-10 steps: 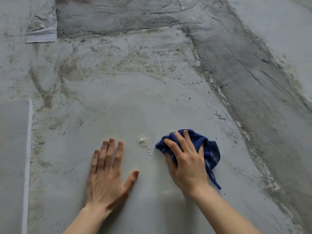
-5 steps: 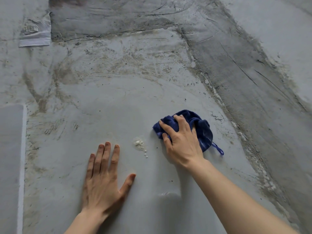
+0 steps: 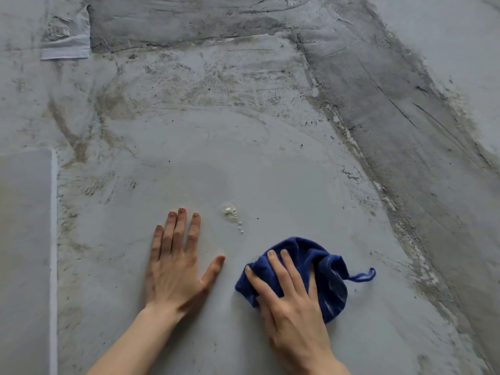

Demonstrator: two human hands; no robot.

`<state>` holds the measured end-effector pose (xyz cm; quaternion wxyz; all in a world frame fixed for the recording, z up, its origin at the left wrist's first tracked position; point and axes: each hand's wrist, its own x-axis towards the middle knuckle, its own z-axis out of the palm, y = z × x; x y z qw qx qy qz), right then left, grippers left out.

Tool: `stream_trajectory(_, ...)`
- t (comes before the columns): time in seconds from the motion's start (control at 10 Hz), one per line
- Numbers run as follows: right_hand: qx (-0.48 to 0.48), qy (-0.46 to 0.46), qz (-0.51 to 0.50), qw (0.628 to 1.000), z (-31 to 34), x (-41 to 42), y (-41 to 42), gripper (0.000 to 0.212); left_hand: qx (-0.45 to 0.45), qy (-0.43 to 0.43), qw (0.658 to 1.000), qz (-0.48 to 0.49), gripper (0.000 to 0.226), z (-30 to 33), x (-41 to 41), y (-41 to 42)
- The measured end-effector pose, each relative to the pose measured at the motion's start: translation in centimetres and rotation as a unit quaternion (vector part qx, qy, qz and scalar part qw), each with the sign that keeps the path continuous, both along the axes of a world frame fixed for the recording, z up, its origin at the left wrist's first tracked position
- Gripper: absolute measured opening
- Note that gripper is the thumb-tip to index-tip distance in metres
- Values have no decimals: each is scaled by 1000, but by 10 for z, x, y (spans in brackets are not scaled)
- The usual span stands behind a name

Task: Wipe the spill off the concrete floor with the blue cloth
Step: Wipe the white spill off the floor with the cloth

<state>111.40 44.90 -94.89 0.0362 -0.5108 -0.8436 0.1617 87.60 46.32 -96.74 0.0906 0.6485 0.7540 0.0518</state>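
A crumpled blue cloth (image 3: 330, 277) lies on the grey concrete floor (image 3: 270, 163), pressed flat under my right hand (image 3: 292, 307), whose fingers spread over its left half. A thin blue loop sticks out of the cloth to the right. The spill (image 3: 230, 212) is a small whitish frothy blob with a few droplets trailing toward me, up and left of the cloth, apart from it. My left hand (image 3: 178, 263) rests palm down on the floor, fingers apart, just left of the spill and holding nothing.
A crinkled white wrapper (image 3: 65, 36) lies on the floor at the far left. A pale smooth panel (image 3: 24, 253) with a white edge runs along the left side. A dark rough concrete strip (image 3: 405, 125) crosses diagonally on the right.
My right hand has pulled the cloth back toward me, after pushing it away half a second ago. The spill looks unchanged. My left hand has stayed planted.
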Motion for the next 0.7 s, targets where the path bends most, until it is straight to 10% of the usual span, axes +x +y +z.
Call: stream_trajectory(0.7, -58, -28, -148, 987, 9, -36, 149, 47, -1, 0, 1000, 2, 90, 1, 0, 2)
